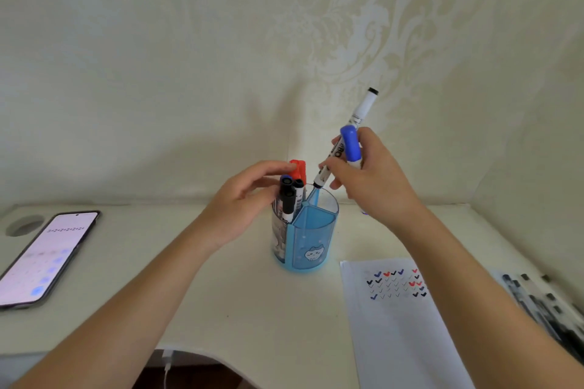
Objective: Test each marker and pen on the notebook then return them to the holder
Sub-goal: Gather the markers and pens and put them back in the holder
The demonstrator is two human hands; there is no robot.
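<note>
A blue see-through holder (311, 240) with compartments stands mid-desk. Several markers with black, blue and red caps (292, 189) stand in its left compartment. My left hand (240, 199) rests against those markers, fingertips touching the red cap (298, 167). My right hand (376, 177) grips two markers: a white black-capped marker (347, 136) tilted with its lower end just over the holder's rim, and a blue-capped marker (351, 144) held alongside. The notebook (395, 319) lies open at the right, with rows of small blue, red and black check marks (396, 283).
A phone (44, 259) with a lit screen lies at the left, near a round hole (25, 224) in the desk. Several pens (543, 303) lie at the far right beside the notebook. A white cable (167, 366) hangs below the desk's front edge. The wall is close behind.
</note>
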